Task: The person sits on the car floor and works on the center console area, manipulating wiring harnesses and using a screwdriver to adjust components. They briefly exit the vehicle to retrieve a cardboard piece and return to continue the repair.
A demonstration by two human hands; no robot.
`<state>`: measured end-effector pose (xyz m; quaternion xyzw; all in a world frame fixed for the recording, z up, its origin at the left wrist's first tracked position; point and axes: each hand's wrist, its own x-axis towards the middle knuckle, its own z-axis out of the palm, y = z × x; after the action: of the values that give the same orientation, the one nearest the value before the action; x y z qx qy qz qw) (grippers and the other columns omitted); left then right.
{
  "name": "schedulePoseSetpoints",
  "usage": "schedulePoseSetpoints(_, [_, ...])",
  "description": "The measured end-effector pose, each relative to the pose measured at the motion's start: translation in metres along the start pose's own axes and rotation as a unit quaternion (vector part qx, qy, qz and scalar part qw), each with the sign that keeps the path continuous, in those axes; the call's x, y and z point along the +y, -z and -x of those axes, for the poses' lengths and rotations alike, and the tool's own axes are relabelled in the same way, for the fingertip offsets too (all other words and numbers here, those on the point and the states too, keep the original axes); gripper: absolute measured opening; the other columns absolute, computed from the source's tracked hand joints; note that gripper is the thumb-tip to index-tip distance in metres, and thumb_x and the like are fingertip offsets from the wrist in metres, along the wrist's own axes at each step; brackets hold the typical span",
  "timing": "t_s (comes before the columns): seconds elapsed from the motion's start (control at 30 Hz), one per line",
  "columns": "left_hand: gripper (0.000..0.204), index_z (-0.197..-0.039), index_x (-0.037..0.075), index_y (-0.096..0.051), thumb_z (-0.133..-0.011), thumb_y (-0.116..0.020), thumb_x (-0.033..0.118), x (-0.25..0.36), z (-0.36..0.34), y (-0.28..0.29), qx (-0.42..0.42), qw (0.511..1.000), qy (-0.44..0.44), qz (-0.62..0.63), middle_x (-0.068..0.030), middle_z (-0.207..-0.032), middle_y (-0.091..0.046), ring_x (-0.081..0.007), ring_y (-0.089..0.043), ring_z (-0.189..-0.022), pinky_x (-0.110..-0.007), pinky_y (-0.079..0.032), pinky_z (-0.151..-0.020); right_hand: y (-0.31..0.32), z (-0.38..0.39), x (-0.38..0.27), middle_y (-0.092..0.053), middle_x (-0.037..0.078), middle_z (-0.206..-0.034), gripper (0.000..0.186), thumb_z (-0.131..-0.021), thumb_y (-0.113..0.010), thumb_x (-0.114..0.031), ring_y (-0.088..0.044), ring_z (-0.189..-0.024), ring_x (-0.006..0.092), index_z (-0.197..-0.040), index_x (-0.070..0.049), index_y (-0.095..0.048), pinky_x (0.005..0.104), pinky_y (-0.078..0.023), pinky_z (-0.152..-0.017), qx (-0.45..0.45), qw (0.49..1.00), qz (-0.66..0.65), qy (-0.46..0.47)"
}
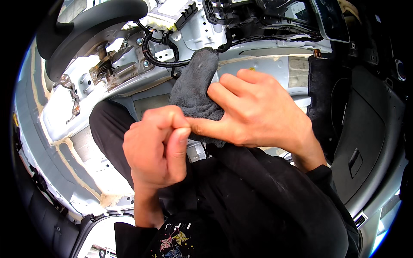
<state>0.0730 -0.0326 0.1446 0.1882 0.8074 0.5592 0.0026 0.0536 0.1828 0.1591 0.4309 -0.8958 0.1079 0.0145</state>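
Dark-sleeved forearms rise from the lower edge. Left hand [157,148]: fingers curled into a loose fist, thumb tip pressed against the right thumb; whether it pinches any fabric cannot be told. Right hand [258,112]: fingers together, clamped on a grey microfibre cloth [195,81], which drapes beyond the fingertips, its upper end touching a black cable [161,62]. Bare white car body metal [275,64] lies past the knuckles; black steering wheel [81,30] well apart, upper left.
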Motion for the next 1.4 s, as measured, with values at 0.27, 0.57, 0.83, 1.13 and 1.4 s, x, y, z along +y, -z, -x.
schedulePoseSetpoints(0.27, [0.012, -0.097, -0.001, -0.05, -0.101, -0.05, 0.01, -0.007, 0.007, 0.007, 0.023, 0.983, 0.083, 0.159, -0.0049, -0.078, -0.053, -0.0073, -0.045, -0.056, -0.023, -0.038, -0.053, -0.002, 0.002, -0.004, -0.044, -0.001, -0.074, 0.047, -0.067, -0.068, -0.022, -0.047, -0.064, 0.0139, -0.111, -0.039, -0.07, 0.026, -0.033, -0.053, 0.071, 0.997, 0.002, -0.004])
schedulePoseSetpoints(0.57, [0.029, -0.076, 0.002, -0.049, -0.099, -0.054, 0.019, -0.006, 0.024, 0.016, 0.024, 0.992, 0.065, 0.103, -0.0024, -0.06, -0.048, -0.0106, -0.046, -0.049, -0.025, -0.035, -0.048, 0.002, 0.001, -0.001, -0.047, -0.002, -0.076, 0.038, -0.073, -0.068, -0.021, -0.053, -0.071, 0.0138, -0.108, -0.036, -0.068, 0.0251, -0.038, -0.056, 0.061, 0.998, 0.008, 0.004])
schedulePoseSetpoints(0.83, [0.035, -0.073, 0.006, -0.042, -0.104, -0.051, 0.021, -0.012, 0.177, 0.077, 0.176, 0.897, 0.403, -0.038, 0.0045, -0.061, -0.04, -0.0041, -0.03, -0.056, -0.024, -0.025, -0.05, 0.001, 0.006, 0.011, -0.056, 0.001, -0.078, 0.046, -0.06, -0.079, -0.015, -0.059, -0.078, 0.0193, -0.103, -0.021, -0.066, 0.033, -0.045, -0.07, -0.162, 0.98, -0.104, -0.044])
schedulePoseSetpoints(1.13, [0.028, -0.095, 0.001, -0.07, -0.08, -0.067, 0.024, 0.01, 0.417, 0.078, -0.344, 0.612, 0.644, -0.305, -0.0229, -0.091, -0.07, -0.0392, -0.069, -0.085, -0.045, -0.053, -0.074, -0.029, 0.002, 0.016, -0.062, 0.007, -0.081, 0.043, -0.063, -0.075, -0.015, -0.065, -0.081, 0.0267, -0.104, -0.017, -0.063, 0.038, -0.049, -0.071, -0.181, 0.975, -0.093, -0.085])
schedulePoseSetpoints(1.4, [0.034, -0.099, 0.002, -0.07, -0.077, -0.07, 0.027, 0.035, 0.418, 0.019, -0.306, 0.648, 0.687, -0.122, -0.0225, -0.097, -0.07, -0.0397, -0.07, -0.089, -0.045, -0.055, -0.077, -0.069, -0.039, 0.034, -0.063, 0.011, -0.084, 0.055, -0.073, -0.074, -0.023, -0.065, -0.081, 0.0341, -0.127, -0.018, -0.059, 0.0454, -0.051, -0.069, 0.014, 0.96, -0.169, -0.224])
